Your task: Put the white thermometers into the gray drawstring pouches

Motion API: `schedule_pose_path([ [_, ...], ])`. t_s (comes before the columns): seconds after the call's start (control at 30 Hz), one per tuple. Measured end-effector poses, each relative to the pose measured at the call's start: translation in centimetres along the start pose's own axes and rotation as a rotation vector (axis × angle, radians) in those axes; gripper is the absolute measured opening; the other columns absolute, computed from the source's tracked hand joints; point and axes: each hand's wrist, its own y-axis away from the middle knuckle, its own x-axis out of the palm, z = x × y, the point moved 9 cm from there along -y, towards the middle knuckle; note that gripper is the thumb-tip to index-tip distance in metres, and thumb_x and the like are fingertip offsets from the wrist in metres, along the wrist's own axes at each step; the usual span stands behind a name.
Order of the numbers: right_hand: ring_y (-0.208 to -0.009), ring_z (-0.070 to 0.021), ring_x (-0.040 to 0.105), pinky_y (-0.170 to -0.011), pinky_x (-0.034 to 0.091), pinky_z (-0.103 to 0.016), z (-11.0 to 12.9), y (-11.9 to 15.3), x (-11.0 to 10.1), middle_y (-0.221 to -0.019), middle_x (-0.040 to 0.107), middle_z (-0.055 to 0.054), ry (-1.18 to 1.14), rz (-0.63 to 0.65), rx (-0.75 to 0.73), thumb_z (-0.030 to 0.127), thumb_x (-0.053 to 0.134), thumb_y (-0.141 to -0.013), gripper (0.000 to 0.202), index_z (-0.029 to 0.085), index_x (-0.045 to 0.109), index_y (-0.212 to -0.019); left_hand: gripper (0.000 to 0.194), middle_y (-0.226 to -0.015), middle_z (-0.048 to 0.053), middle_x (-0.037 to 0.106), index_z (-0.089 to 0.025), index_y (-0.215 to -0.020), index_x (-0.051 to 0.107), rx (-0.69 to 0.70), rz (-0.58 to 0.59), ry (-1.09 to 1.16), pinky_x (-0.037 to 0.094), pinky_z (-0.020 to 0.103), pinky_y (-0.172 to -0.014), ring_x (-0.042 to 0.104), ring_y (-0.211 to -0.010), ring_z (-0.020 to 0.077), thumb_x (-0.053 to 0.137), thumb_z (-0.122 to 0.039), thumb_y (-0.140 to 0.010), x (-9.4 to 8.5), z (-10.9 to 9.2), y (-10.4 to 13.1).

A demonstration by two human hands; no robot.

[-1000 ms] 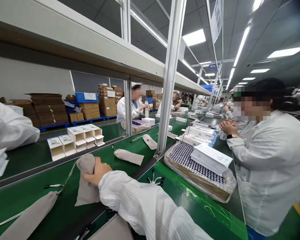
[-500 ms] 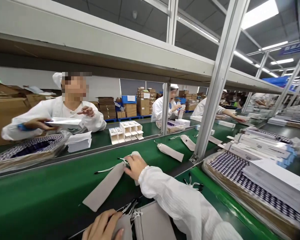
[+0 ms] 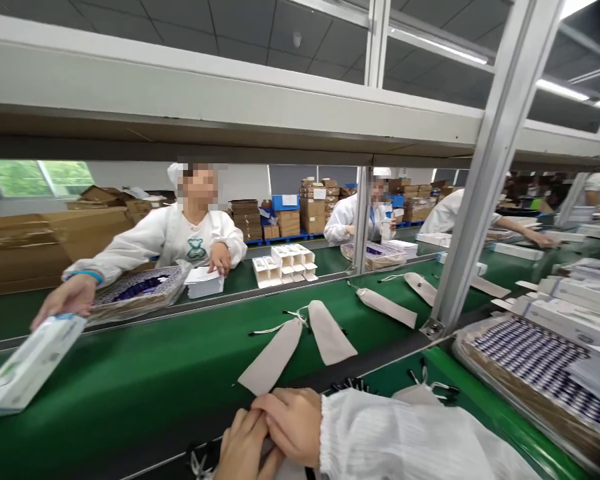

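Right hand (image 3: 295, 423) has come back from the belt (image 3: 145, 373) to meet the left hand (image 3: 247, 443); the second pouch (image 3: 330, 337), under its fingers half a second ago, now lies free at 1 o'clock from the hands. Across, a co-worker's carton (image 3: 33, 363) has swung out to 10 o'clock. Both hands low in view, at 6 o'clock, overlapping, fingers bent and close together. Sliver of pale cloth (image 3: 286, 471) below them, probably pouch; whether either grips it, cannot tell.

Handling, as judged: pinch a single layer, press the rest flat with the left, keep cords clear of fingertips. Limp cloth could drag its neighbour; cords could snag.

Counts, from the hands. Pouches on belt, five: first pouch (image 3: 273, 357) at 12 o'clock, second at 1, third pouch (image 3: 387, 308), fourth pouch (image 3: 421, 289), fifth pouch (image 3: 490, 287) strung out toward 2. One partly hidden pouch (image 3: 416, 396) near 3, behind the sleeve. Co-workers opposite: three clear, a fourth cut off.
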Motion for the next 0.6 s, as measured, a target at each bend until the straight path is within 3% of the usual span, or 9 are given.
schedule_pose_path([
  [0.13,-0.065,-0.017,0.05,-0.056,0.038,-0.026,0.4,0.8,-0.3,-0.074,0.054,-0.004,0.052,-0.079,-0.022,0.017,0.036,-0.069,0.024,0.019,0.047,-0.091,0.028,-0.101,0.009,0.054,-0.016,-0.094,0.055,-0.007,-0.048,-0.009,0.037,0.032,-0.077,0.047,-0.091,0.022,0.035,-0.024,-0.075,-0.9,-1.2,0.6],
  [0.3,-0.059,-0.0169,0.046,-0.048,0.032,-0.027,0.4,1.1,-0.5,-0.068,0.05,-0.004,0.071,-0.142,0.048,0.014,0.037,-0.065,0.018,0.018,0.047,-0.079,0.029,-0.098,0.009,0.052,-0.016,-0.098,0.054,0.005,-0.057,-0.041,0.035,0.033,-0.077,0.044,-0.089,0.0221,0.036,-0.018,-0.075,-0.3,-0.9,0.7],
  [0.4,-0.058,-0.0158,0.044,-0.049,0.032,-0.027,0.4,1.2,-0.7,-0.066,0.048,-0.003,0.071,-0.168,0.059,0.014,0.036,-0.067,0.016,0.018,0.046,-0.078,0.03,-0.096,0.009,0.052,-0.015,-0.1,0.054,0.034,-0.069,-0.052,0.034,0.034,-0.078,0.043,-0.088,0.0226,0.036,-0.018,-0.076,-0.1,-0.8,0.7],
  [0.6,-0.06,-0.016,0.043,-0.051,0.032,-0.028,1.6,1.5,-1.4,-0.067,0.048,-0.004,0.113,-0.14,-0.065,0.015,0.036,-0.068,0.017,0.017,0.047,-0.081,0.026,-0.091,0.009,0.052,-0.014,-0.088,0.056,0.077,-0.07,-0.054,0.035,0.033,-0.079,0.044,-0.085,0.0211,0.033,-0.016,-0.077,-0.3,-1.2,0.8],
])
